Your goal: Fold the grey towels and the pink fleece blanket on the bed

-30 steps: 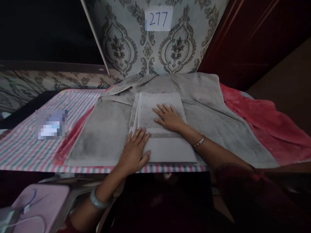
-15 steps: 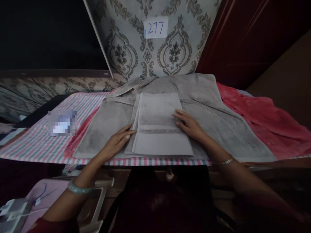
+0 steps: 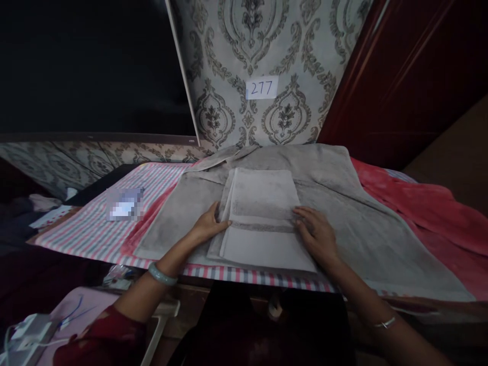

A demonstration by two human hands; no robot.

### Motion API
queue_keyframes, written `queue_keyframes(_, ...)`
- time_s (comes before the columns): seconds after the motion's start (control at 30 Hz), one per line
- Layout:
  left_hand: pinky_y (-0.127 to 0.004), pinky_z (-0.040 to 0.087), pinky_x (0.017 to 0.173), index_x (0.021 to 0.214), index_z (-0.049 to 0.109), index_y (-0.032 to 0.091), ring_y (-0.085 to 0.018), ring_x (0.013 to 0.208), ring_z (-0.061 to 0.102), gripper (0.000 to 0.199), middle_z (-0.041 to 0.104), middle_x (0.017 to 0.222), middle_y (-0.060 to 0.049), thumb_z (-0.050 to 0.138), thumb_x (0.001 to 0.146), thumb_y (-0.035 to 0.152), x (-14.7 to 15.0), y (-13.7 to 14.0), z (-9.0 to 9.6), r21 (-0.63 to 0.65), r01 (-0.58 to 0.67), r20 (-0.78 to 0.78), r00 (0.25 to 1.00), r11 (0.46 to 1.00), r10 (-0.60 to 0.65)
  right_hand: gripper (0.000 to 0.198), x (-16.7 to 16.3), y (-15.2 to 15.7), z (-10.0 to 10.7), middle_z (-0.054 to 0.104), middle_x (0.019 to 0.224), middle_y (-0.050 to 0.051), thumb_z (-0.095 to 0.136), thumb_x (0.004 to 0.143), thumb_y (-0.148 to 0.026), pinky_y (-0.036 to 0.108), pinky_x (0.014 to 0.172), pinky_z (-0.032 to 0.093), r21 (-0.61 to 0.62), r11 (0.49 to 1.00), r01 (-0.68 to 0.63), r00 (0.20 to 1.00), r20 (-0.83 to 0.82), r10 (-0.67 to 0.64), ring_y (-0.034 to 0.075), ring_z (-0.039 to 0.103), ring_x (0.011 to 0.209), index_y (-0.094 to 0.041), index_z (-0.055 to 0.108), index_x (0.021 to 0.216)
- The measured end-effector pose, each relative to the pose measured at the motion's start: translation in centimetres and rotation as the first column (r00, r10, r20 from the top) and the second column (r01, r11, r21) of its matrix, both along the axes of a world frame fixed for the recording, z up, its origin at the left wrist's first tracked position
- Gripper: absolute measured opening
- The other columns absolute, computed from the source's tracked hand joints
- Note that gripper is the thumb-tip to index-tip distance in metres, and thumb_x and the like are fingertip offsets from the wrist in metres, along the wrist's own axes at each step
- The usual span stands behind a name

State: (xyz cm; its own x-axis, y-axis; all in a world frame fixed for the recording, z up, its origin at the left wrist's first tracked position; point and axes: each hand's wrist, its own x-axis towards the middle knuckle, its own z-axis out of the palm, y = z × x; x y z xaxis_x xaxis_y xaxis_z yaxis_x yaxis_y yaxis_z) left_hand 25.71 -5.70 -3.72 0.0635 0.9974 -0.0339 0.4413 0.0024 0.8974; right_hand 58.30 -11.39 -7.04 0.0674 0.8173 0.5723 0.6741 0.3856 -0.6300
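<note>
A grey folded towel (image 3: 263,195) with a darker band across it lies on a larger spread-out grey towel (image 3: 351,223). Along its left edge, my left hand (image 3: 207,225) rests with the thumb reaching onto the folded layers and the fingers apart from it. On the opposite side, my right hand (image 3: 318,236) touches the right edge near the band, fingers stretched out and slightly spread. Neither hand lifts the cloth. The undersides of the fingers are hidden.
Red plush cloth (image 3: 430,208) shows beneath the spread towel, over a striped tablecloth (image 3: 91,223). A blurred-out object (image 3: 124,204) lies at left. Behind stand a dark screen (image 3: 91,71) and a patterned wall with a paper (image 3: 262,88) reading 277. A power strip (image 3: 32,333) sits lower left.
The camera view has tilted up, so the towels appear lower. My left thumb has spread away from the fingers at the left edge; my right hand stays by the right edge.
</note>
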Motion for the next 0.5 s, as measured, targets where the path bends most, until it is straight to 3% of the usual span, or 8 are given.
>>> queue_keyframes(0.07, -0.038, 0.05, 0.1, 0.126, 0.065, 0.016, -0.034, 0.122, 0.062, 0.074, 0.07, 0.128, -0.014, 0.088, 0.059, 0.036, -0.1, -0.2, 0.0, -0.107, 0.024, 0.265, 0.964, 0.994, 0.005, 0.035, -2.3, 0.5, 1.4, 0.072, 0.113, 0.01, 0.051, 0.089, -0.035, 0.043, 0.091, 0.055, -0.117, 0.985, -0.126, 0.991, -0.053, 0.121, 0.026, 0.067, 0.101, -0.024, 0.073, 0.115)
queue_keyframes(0.13, -0.038, 0.055, 0.09, 0.115, 0.069, 0.013, -0.033, 0.11, 0.068, 0.06, 0.075, 0.113, -0.015, 0.085, 0.062, 0.036, -0.2, -0.4, 0.0, -0.249, 0.124, 0.487, 0.873, 0.961, 0.014, 0.039, -4.9, 1.6, 2.4, 0.073, 0.107, 0.009, 0.052, 0.089, -0.035, 0.038, 0.079, 0.057, -0.272, 0.927, -0.257, 0.963, -0.155, 0.222, 0.022, 0.068, 0.085, -0.023, 0.07, 0.122)
queue_keyframes(0.23, -0.037, 0.057, 0.083, 0.104, 0.072, 0.011, -0.031, 0.096, 0.072, 0.042, 0.078, 0.097, -0.014, 0.08, 0.068, 0.031, -0.1, -1.1, 0.3, -0.351, 0.219, 0.655, 0.752, 0.91, 0.071, 0.05, -8.6, 4.2, 3.6, 0.07, 0.116, 0.009, 0.054, 0.09, -0.04, 0.032, 0.069, 0.058, -0.438, 0.827, -0.352, 0.93, -0.263, 0.257, 0.017, 0.068, 0.074, -0.022, 0.061, 0.136)
queue_keyframes(0.33, -0.034, 0.057, 0.085, 0.106, 0.073, 0.014, -0.027, 0.096, 0.072, 0.035, 0.078, 0.099, -0.011, 0.075, 0.072, 0.022, 0.6, -1.7, 0.9, -0.307, 0.221, 0.736, 0.672, 0.926, 0.083, 0.071, -11.5, 6.8, 5.7, 0.063, 0.134, 0.015, 0.06, 0.089, -0.054, 0.032, 0.067, 0.059, -0.571, 0.75, -0.334, 0.941, -0.244, 0.234, 0.02, 0.071, 0.077, -0.021, 0.046, 0.151)
queue_keyframes(0.43, -0.031, 0.056, 0.08, 0.106, 0.072, 0.014, -0.025, 0.092, 0.072, 0.036, 0.077, 0.099, -0.009, 0.074, 0.071, 0.018, 1.9, -2.0, 1.4, -0.227, 0.227, 0.784, 0.619, 0.947, 0.04, 0.098, -13.3, 8.8, 8.3, 0.059, 0.137, 0.023, 0.062, 0.084, -0.069, 0.041, 0.063, 0.06, -0.732, 0.614, -0.296, 0.954, -0.196, 0.226, 0.025, 0.072, 0.073, -0.019, 0.027, 0.161)
queue_keyframes(0.5, -0.029, 0.055, 0.075, 0.108, 0.071, 0.015, -0.023, 0.086, 0.072, 0.039, 0.077, 0.099, -0.008, 0.075, 0.07, 0.019, 2.8, -2.0, 1.5, -0.166, 0.278, 0.808, 0.588, 0.946, -0.031, 0.103, -14.1, 10.0, 9.5, 0.055, 0.141, 0.025, 0.064, 0.081, -0.068, 0.045, 0.06, 0.06, -0.769, 0.594, -0.236, 0.963, -0.103, 0.25, 0.028, 0.072, 0.072, -0.017, 0.025, 0.161)
